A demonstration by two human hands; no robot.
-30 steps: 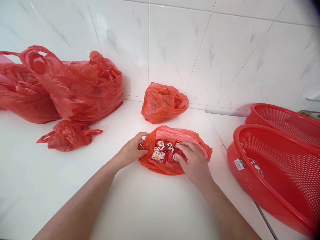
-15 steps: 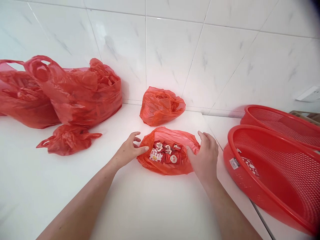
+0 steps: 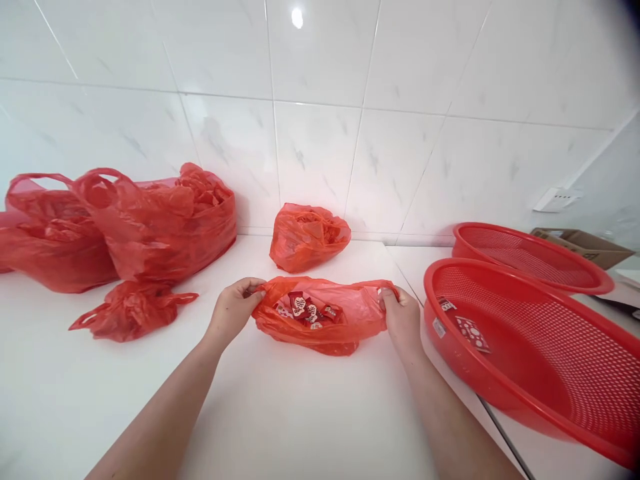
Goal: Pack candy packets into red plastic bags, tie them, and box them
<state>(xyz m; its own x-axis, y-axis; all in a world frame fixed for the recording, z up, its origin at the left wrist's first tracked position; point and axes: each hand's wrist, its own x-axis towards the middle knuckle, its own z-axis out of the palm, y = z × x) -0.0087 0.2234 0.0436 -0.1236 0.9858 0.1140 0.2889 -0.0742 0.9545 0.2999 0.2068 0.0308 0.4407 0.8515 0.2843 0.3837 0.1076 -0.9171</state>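
Note:
A red plastic bag point(image 3: 300, 337) is spread wide at its mouth in front of me. Inside it lie several small wrapped packets point(image 3: 313, 313), red with white labels and dark printing. My left hand point(image 3: 237, 303) pinches the bag's left rim between thumb and fingers. At the opposite end, my right hand point(image 3: 403, 313) grips the right rim, its thumb on the inner side. The lower part of the bag bulges toward me above the white table point(image 3: 300, 413); I cannot tell whether it rests there.
Behind stands another red bag point(image 3: 307, 237) by the tiled wall. Large filled red bags point(image 3: 165, 227) and a small tied bag point(image 3: 133, 313) are at left. To the right are two red plastic baskets point(image 3: 500, 400), the nearer holding a few packets, and a cardboard box point(image 3: 583, 247).
Both hands have closed on the bag's rim and pulled its mouth wider and up. The packets inside have shifted. The view has tilted upward and turned slightly right.

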